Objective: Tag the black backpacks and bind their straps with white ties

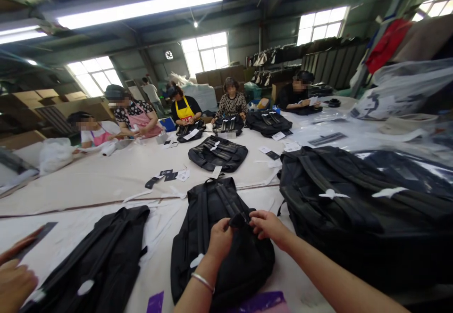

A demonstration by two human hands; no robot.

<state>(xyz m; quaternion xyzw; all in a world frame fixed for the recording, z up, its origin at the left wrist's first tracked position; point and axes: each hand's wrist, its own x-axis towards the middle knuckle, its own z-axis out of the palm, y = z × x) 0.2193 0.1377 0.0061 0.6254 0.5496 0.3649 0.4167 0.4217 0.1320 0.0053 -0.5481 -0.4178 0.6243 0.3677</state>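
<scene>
A black backpack [244,261] lies on the table in front of me, its shoulder straps facing up. My left hand [221,238], below a silver bangle [203,281], is closed on the padded end of the right shoulder strap [236,220]. Just to its right, my right hand [266,224] has thumb and fingertips pinched at the same strap end; the small part between them is too dark to make out. A white wrap [197,260] sits around the lower part of the left strap.
Black backpacks lie left [106,251] and right [318,200], with another one [217,153] ahead. Dark and white tags [171,176] are scattered on the table [88,176]. A co-worker's hand [16,280] enters at lower left. Several people sit or stand across the table.
</scene>
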